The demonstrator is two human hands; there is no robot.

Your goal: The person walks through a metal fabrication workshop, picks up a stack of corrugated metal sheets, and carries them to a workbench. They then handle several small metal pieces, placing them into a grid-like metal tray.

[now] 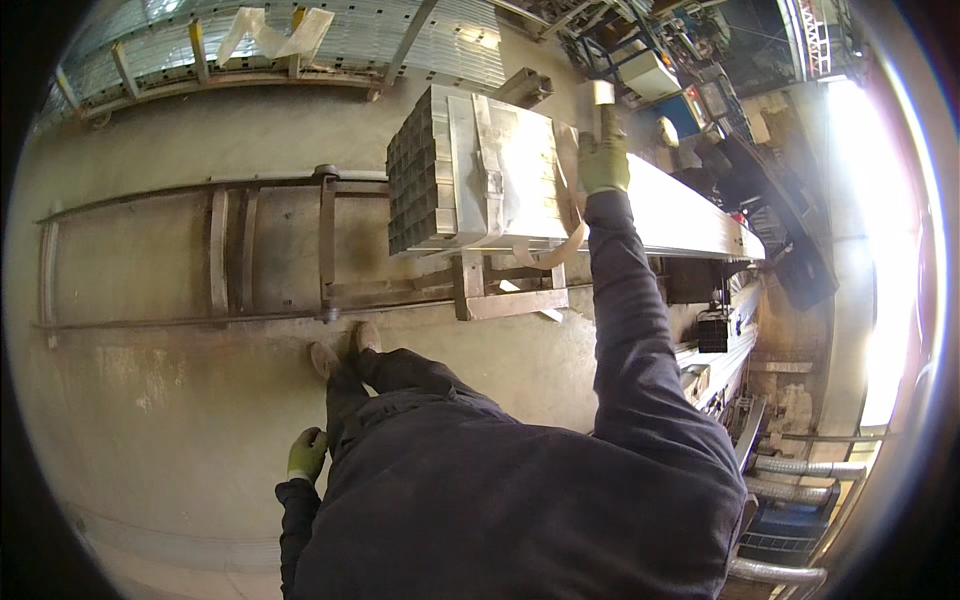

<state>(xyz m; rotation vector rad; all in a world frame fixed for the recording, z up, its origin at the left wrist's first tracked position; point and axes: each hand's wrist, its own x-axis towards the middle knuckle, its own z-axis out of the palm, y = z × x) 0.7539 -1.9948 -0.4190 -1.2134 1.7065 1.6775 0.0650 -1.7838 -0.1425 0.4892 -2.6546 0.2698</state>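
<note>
My right hand (605, 165), in a yellow-green glove with dark fingers, reaches out over the top of a long bundle of square metal tubes (530, 150). Its fingers are closed on a small object with a pale, blocky end (603, 93); glare and blur hide its kind. Beside this hand a tan band (553, 262) hangs in a loose loop down the bundle's near side. A pale strap (490, 180) wraps the bundle nearer its open tube ends. My left hand (307, 455), gloved alike, hangs low at my side with curled fingers, apart from the bundle and apparently holding nothing.
A low brown metal frame (328, 245) stretches left from beneath the bundle, in front of my feet. Long sheet-metal profiles (350, 40) lie on a rack at the far left. Cluttered equipment (690, 90) stands at the far right; flexible ducts (800, 490) are at the lower right.
</note>
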